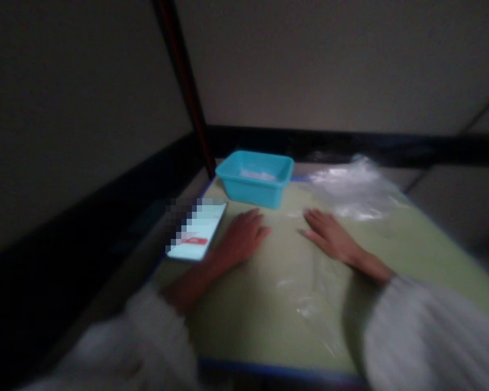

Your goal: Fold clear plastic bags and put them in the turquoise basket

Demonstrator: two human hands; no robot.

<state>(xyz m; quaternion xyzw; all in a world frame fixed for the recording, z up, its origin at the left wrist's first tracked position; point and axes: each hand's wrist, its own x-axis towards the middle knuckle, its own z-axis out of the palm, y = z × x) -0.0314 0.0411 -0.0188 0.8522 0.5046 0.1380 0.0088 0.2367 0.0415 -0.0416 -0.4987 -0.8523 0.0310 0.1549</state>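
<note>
My left hand [246, 234] lies palm down on the table, its fingers stretched forward, with nothing seen in it. To its left is a phone or tablet [206, 225] with a lit screen, close beside my wrist. My right hand [328, 233] also rests flat, fingers extended towards the middle. Between and below both hands a thin clear plastic sheet or bag [305, 307] is spread on the table; the right fingers seem to touch its edge, though blur hides the exact contact.
A turquoise plastic basin [252, 191] stands beyond my hands, with something whitish inside. Crumpled clear plastic [352, 184] lies at the back right. The yellow-green table [424, 260] has a blue edge. Walls rise behind and at left, and a dark red pole [187, 92] stands in the corner.
</note>
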